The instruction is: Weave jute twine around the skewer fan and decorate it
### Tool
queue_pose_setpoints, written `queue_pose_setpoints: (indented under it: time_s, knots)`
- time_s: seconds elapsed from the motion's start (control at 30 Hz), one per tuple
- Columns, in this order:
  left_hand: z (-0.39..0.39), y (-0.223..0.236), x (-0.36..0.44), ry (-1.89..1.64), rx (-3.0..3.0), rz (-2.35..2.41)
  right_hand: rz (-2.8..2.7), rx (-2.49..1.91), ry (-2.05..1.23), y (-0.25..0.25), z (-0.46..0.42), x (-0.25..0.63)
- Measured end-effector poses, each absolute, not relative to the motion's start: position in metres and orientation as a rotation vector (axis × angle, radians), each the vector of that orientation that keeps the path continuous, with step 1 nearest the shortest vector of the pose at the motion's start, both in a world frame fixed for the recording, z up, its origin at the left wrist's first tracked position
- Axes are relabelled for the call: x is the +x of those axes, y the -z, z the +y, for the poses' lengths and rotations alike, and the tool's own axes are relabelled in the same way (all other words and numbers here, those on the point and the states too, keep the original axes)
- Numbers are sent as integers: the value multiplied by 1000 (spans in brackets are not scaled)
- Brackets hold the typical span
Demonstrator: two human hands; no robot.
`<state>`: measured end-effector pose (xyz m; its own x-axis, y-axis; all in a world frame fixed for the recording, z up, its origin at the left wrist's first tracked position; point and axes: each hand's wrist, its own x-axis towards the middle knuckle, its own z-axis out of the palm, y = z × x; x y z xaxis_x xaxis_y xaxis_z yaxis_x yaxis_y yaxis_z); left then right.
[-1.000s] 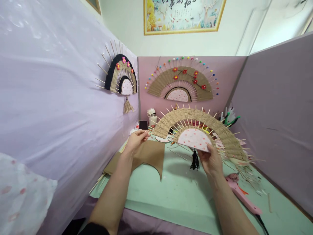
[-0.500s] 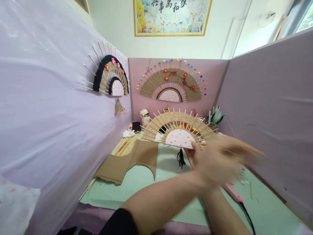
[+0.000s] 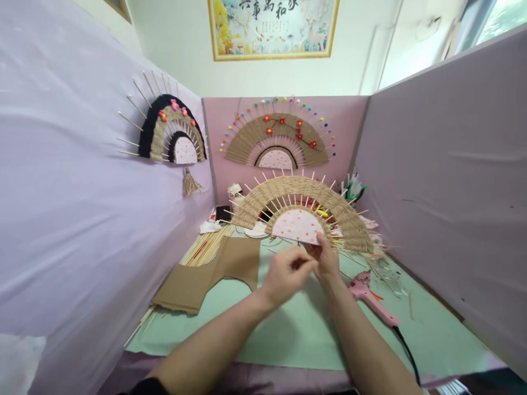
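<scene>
A woven fan [image 3: 296,189] with bare stick ends around its outer arc is held up above the table. Its half-round centre [image 3: 298,225] is pale pink cloth with coral dots. My right hand [image 3: 328,260] grips the fan by the lower edge of that centre, thumb in front. Just below, my left hand [image 3: 288,274] is closed in a pinch, its fingertips close to the right hand's palm. What the left fingers hold, if anything, is hidden. The black tassel under the fan is out of sight, in the area of my hands.
Cut brown cardboard [image 3: 187,288] and thin sticks [image 3: 208,244] lie on the left of the green tabletop [image 3: 280,334]. A pink glue gun [image 3: 374,304] with a black cord lies on the right. Two finished fans [image 3: 284,129] hang on the partitions.
My left hand has swung back leftward from beyond the right forearm to below the fan's centre. The fan has tilted slightly, and the view has shifted a little to the right.
</scene>
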<state>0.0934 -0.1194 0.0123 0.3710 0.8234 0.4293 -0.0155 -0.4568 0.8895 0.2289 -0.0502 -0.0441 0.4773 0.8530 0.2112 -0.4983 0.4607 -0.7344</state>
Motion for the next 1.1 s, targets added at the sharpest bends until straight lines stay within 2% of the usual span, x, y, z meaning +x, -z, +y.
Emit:
queue_pose_setpoints:
  time_s: [0.13, 0.33, 0.5, 0.8, 0.9, 0.97, 1.1]
  knots:
    - [-67, 19, 65, -1379, 1499, 985, -535, -452, -1010, 36, -54, 227]
    - [-43, 23, 80, -1248, 955, 406, -619, -423, -1125, 37, -61, 201]
    - [-35, 28, 70, -1231, 612, 431, -706, -484, -1113, 40, -60, 197]
    - [-13, 32, 48, -1307, 516, 381, -540, -570, -1009, 36, -53, 228]
    - [-12, 33, 48, -1340, 503, 344, -484, -639, -845, 39, -50, 234]
    - [-10, 33, 47, -1364, 505, 325, -476, -728, -609, 41, -50, 236]
    - [-10, 32, 47, -1388, 530, 323, -858, -977, -104, 43, -54, 240]
